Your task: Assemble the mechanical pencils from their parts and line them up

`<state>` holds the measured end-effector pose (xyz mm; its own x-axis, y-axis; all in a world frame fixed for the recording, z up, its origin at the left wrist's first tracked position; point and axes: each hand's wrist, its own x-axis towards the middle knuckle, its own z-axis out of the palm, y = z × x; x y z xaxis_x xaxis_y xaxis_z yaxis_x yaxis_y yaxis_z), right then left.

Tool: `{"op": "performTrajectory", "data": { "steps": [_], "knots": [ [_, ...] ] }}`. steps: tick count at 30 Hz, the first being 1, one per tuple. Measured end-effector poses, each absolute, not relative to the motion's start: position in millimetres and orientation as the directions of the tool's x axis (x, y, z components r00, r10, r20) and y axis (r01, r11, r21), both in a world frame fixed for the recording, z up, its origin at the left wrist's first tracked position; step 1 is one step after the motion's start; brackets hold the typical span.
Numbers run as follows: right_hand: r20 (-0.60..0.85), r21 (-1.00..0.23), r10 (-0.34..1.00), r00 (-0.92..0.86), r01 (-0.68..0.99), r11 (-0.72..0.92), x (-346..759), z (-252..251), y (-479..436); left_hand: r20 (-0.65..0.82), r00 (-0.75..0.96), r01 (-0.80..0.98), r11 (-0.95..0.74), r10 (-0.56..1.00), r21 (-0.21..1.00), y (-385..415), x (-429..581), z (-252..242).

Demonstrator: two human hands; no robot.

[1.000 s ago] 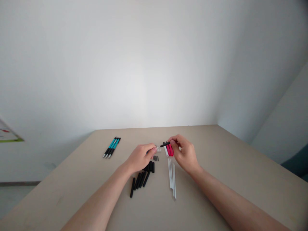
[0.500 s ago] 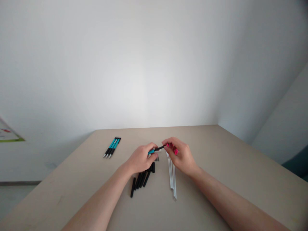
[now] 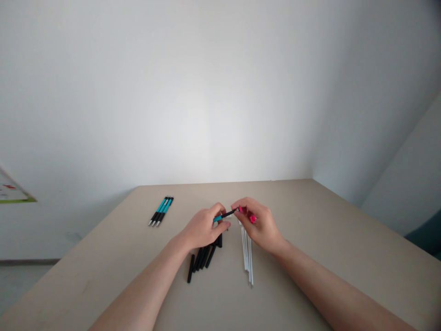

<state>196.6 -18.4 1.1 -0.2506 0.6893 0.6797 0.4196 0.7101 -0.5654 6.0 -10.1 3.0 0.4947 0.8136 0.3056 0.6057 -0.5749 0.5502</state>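
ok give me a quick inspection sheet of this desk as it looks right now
surface: beige table, set into a room corner
job's things: teal-and-black pen part, pinched between both hands just above the table
clutter: black sleeves in a loose pile; white refills side by side; three teal-and-black pens far left; pink pieces at the right fingers, held or lying cannot tell
hands: left hand and right hand both shut on the pen part
cables: nothing seen
surroundings: white wall; poster edge at left

Pink parts (image 3: 252, 219), perhaps caps, mostly hidden behind right hand (image 3: 259, 226).
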Motion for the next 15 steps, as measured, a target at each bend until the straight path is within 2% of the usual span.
{"op": "performTrajectory", "data": {
  "steps": [15],
  "knots": [
    [0.681,-0.538,0.675,-0.284,0.431,0.725,197.5,1.2,-17.9,0.268,0.522,0.570,-0.565,0.810,0.597,-12.1,7.5,7.6]
  ]
}}
